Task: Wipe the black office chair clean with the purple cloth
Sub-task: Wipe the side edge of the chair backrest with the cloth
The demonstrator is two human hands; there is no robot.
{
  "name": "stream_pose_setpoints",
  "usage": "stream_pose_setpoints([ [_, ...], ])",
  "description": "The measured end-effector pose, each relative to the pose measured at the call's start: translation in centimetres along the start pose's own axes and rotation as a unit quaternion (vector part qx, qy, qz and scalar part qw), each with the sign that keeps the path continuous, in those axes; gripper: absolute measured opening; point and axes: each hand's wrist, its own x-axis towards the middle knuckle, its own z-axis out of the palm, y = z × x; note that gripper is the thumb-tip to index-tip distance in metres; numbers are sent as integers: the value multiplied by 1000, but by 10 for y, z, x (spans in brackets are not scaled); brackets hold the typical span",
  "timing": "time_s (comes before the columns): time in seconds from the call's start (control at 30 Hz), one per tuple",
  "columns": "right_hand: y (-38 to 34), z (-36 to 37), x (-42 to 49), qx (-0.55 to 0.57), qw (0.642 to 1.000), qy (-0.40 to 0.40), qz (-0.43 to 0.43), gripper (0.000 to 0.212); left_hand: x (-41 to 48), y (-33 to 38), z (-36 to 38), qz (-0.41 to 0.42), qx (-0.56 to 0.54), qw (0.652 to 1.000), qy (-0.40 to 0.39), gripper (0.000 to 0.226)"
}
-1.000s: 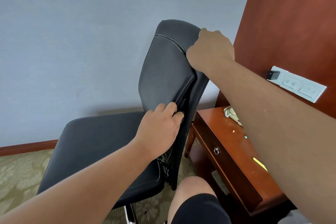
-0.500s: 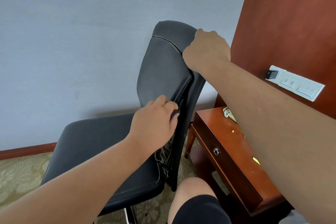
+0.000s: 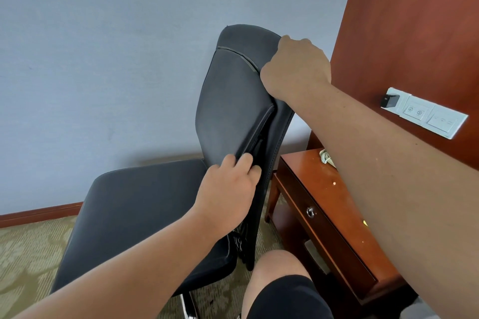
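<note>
Judged mid-wipe, low on the side seam of the black office chair (image 3: 145,204). Right hand (image 3: 295,70) clenched round the chair's top rear edge, steadying it. Left hand (image 3: 228,194) at the chair's backrest pad edge, fingers curled toward the gap; impossible to tell whether grasping anything. Purple cloth nowhere in sight, probably hidden under that hand. Next, likely: sliding up the seam with firm pressure, chair kept braced. Chair base cut off below. Wooden nightstand (image 3: 305,171) just beside the chair.
</note>
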Motion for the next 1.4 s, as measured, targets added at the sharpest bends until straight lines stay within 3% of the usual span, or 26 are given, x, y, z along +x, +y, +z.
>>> stream_pose_setpoints([
  [0.13,1,0,0,1,1000,1,0,32,-3,-4,-2,73,45,996,-33,32],
  [0.27,0,-1,0,3,1000,1,0,32,-1,-14,-2,122,52,990,-46,24],
  [0.33,-1,-1,0,2,1000,1,1,32,1,-20,-4,101,33,994,-30,19],
  [0.47,-2,-1,0,3,1000,-2,4,34,16,-27,-22,-20,-83,993,77,20],
  [0.63,-2,-1,0,2,1000,-2,5,34,23,-18,-19,-35,-85,990,109,23],
  [0.8,0,0,0,0,1000,3,7,36,3,-8,6,12,-28,998,48,16],
  [0.93,-1,1,1,3,1000,3,3,35,-9,-11,14,84,22,996,-25,28],
  [1.03,-1,0,2,3,1000,2,6,35,-7,-12,9,96,35,994,-36,26],
  [1.13,-1,1,1,8,1000,1,8,36,6,-13,-7,48,-8,999,14,16],
  [1.3,-1,2,1,24,1000,1,3,36,50,-22,-51,-27,-86,981,170,23],
  [1.4,0,1,1,26,1000,3,4,34,62,-20,-52,-29,-89,979,182,22],
])
